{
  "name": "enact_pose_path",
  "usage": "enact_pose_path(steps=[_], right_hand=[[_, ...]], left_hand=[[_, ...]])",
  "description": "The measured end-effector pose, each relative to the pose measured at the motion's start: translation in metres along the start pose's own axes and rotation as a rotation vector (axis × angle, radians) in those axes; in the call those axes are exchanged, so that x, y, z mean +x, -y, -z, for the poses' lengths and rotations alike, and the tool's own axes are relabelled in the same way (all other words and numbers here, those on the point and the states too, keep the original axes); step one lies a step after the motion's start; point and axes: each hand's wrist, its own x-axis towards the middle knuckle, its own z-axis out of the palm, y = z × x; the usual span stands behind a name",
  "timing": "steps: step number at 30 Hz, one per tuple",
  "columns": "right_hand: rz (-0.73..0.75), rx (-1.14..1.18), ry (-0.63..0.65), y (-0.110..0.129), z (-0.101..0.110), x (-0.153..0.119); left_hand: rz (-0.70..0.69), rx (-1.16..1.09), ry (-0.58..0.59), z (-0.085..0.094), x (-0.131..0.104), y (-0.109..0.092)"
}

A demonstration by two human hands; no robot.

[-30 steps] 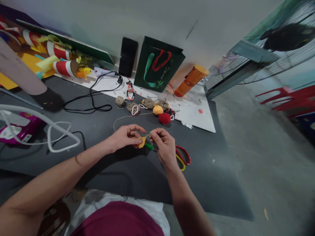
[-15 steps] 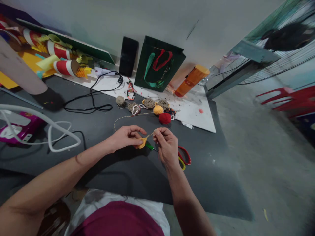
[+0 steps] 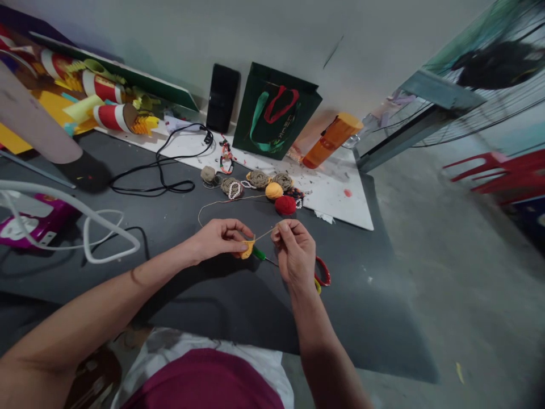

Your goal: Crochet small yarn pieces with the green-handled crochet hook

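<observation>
My left hand [image 3: 225,237] pinches a small yellow crochet piece [image 3: 247,249] between thumb and fingers. A strand of yarn [image 3: 264,234] runs taut from that piece to my right hand [image 3: 296,250], whose thumb and forefinger are closed on it. Below, a crochet hook with a green handle [image 3: 259,253] lies on the dark table, its metal shaft partly behind my right hand. Red and yellow scissor handles [image 3: 323,271] show just right of that hand; their blades are hidden. Farther back sit a yellow yarn ball [image 3: 273,191] and a red yarn ball [image 3: 285,205].
Brown yarn bundles [image 3: 258,179] and beaded strings lie behind the balls. A dark green paper bag [image 3: 276,111], a black phone [image 3: 222,97] and an orange cylinder [image 3: 331,141] stand by the wall. A black cable [image 3: 159,162] and a white hose [image 3: 106,218] lie left.
My right hand has moved a little to the right, drawing the yarn strand longer and straighter. It now covers more of the scissor handles. My left hand has barely moved.
</observation>
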Motion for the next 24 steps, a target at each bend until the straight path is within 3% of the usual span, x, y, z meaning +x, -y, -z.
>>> enact_pose_path(steps=[9,15,24], right_hand=[[-0.004,-0.047,0.045,0.0009,-0.0018,-0.0024],[-0.139,-0.221,0.249,-0.005,-0.0049,-0.0084],[-0.014,-0.289,0.237,-0.0062,-0.0036,-0.0084]], left_hand=[[0.0,-0.036,-0.012,-0.0014,-0.0002,-0.0016],[-0.011,-0.079,-0.123,-0.0038,-0.0025,-0.005],[-0.07,0.044,-0.143,-0.0031,-0.0022,-0.0053]])
